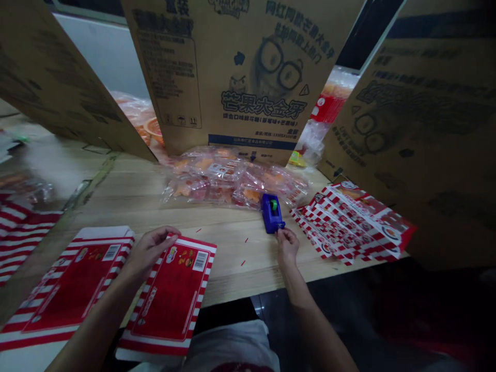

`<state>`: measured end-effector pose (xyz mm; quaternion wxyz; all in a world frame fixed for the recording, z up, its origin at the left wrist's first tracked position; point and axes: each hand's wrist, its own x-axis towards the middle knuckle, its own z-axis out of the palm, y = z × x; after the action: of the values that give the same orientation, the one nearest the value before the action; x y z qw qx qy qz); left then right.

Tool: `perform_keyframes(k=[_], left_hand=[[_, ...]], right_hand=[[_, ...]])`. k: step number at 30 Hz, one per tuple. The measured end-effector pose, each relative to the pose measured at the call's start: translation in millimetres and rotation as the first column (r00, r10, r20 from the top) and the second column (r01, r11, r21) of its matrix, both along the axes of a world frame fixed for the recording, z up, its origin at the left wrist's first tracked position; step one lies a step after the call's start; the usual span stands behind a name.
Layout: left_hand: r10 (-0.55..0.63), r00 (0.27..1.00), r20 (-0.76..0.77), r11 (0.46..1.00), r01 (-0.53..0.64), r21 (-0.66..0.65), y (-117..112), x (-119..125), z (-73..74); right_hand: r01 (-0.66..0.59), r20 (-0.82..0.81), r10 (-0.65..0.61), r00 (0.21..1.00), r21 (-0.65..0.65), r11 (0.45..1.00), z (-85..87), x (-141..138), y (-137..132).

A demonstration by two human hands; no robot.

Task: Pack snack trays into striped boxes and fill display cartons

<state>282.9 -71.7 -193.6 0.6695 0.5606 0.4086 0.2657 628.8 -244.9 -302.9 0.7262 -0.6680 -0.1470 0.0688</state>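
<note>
My left hand (pixel 153 245) is closed on the upper left corner of a red flat paper package (pixel 172 294) with white stripes, a barcode and food pictures. This package hangs tilted over the table's front edge, close to my body. My right hand (pixel 288 244) is pinched at the cutting end of a blue tape dispenser (pixel 272 214), which stands on the table with a green core inside. The tape end at the fingertips is clear and barely visible. Left of my left forearm lies another striped package (pixel 73 284), partly covered by the arm.
Clear bags of orange and pink items (pixel 232 178) lie behind the dispenser. A fanned stack of red-and-white printed packaging (pixel 351 219) rests at right. Large cardboard boxes (pixel 240 77) stand at the back. Small red scraps (pixel 243 263) dot the wooden table (pixel 228 243).
</note>
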Motion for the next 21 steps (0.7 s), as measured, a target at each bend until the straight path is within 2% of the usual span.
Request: perform_keyframes(k=[3, 5, 7, 8, 9, 10, 11, 12, 13, 14, 15, 16, 18, 21], left_hand=[[-0.127, 0.992, -0.026, 0.992, 0.127, -0.002, 0.2, 6.9, -2.4], [-0.187, 0.982, -0.035, 0.982, 0.187, -0.022, -2.3, 12.7, -2.8], [-0.244, 0.969, -0.041, 0.970, 0.243, -0.027, -5.1, 19.2, -2.4], [-0.271, 0.961, -0.046, 0.963, 0.271, -0.018, -6.4, 22.8, -2.1], [-0.298, 0.953, -0.053, 0.955, 0.298, -0.005, -7.8, 26.5, -1.7], [-0.321, 0.945, -0.059, 0.947, 0.322, 0.008, -9.2, 30.3, -1.5], [-0.343, 0.937, -0.066, 0.939, 0.345, 0.016, -10.7, 33.8, -1.4], [-0.363, 0.929, -0.072, 0.931, 0.365, 0.018, -12.5, 36.9, -1.7], [-0.378, 0.923, -0.072, 0.925, 0.380, 0.016, -14.3, 39.2, -2.2], [-0.387, 0.919, -0.070, 0.921, 0.389, 0.014, -16.3, 40.6, -2.9], [-0.395, 0.916, -0.067, 0.918, 0.397, 0.014, -18.2, 40.9, -3.8], [-0.398, 0.915, -0.065, 0.916, 0.400, 0.022, -20.0, 40.1, -4.7], [-0.393, 0.918, -0.053, 0.918, 0.396, 0.039, -22.9, 35.8, -6.1], [-0.384, 0.923, -0.027, 0.921, 0.385, 0.060, -25.4, 27.4, -4.9]], right_hand=[[0.044, -0.079, -0.041, 0.996, 0.035, 0.998, 2.1, -2.2, -2.8], [0.019, -0.136, -0.012, 0.991, 0.047, 0.999, 8.0, -11.0, -5.5], [-0.080, -0.190, 0.087, 0.978, 0.044, 0.996, 19.3, -28.3, -5.9], [-0.194, -0.206, 0.197, 0.959, 0.032, 0.980, 27.2, -39.9, -4.1], [-0.349, -0.209, 0.343, 0.916, 0.013, 0.937, 36.3, -52.7, -0.7], [-0.522, -0.200, 0.510, 0.837, -0.013, 0.853, 46.1, -66.0, 4.4], [-0.689, -0.183, 0.672, 0.718, -0.046, 0.724, 55.8, -79.2, 11.0], [-0.818, -0.160, 0.802, 0.575, -0.086, 0.569, 64.7, -91.4, 18.7], [-0.894, -0.133, 0.886, 0.444, -0.132, 0.428, 71.9, -102.0, 26.9], [-0.928, -0.108, 0.931, 0.349, -0.179, 0.327, 77.0, -110.7, 34.9], [-0.939, -0.096, 0.954, 0.284, -0.227, 0.257, 79.6, -117.2, 42.2], [-0.939, -0.099, 0.964, 0.249, -0.267, 0.215, 79.9, -121.8, 48.5], [-0.942, -0.166, 0.961, 0.220, -0.294, 0.164, 75.2, -126.3, 57.5], [-0.975, -0.341, 0.925, 0.169, -0.197, 0.105, 65.0, -126.7, 64.5]])
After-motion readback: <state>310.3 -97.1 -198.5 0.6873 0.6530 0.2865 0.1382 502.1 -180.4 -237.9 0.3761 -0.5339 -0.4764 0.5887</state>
